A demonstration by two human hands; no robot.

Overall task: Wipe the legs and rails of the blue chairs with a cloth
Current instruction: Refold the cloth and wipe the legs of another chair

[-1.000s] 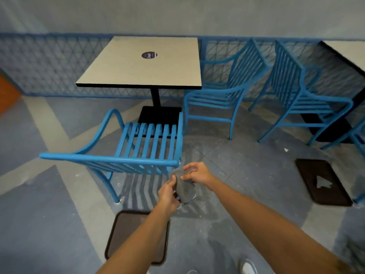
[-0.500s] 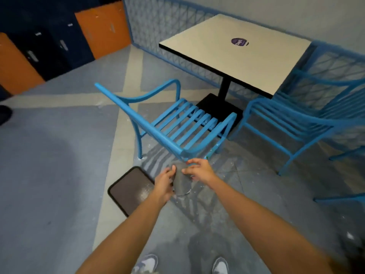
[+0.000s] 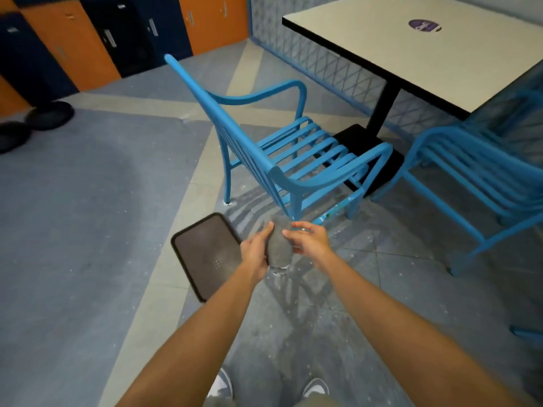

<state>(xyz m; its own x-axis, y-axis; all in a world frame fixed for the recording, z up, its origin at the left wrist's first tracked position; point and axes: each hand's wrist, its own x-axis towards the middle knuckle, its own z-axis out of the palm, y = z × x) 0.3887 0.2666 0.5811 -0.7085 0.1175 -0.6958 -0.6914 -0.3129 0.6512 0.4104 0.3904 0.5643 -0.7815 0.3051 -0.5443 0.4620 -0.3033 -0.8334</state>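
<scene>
While both hands [image 3: 307, 240] hold cloth [image 3: 278, 248] | beside blue chair [image 3: 293, 160]

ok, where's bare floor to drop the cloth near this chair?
Bare floor lies left of the chair, between the brown mat and lockers. Crowded right: table base, second chair. Both hands, left and right, hold the cloth.

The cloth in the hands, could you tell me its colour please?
Grey; the cloth shows best in the head view.

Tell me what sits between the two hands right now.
The grey cloth, bunched; left hand and right hand each have a grip on it in the head view.
</scene>
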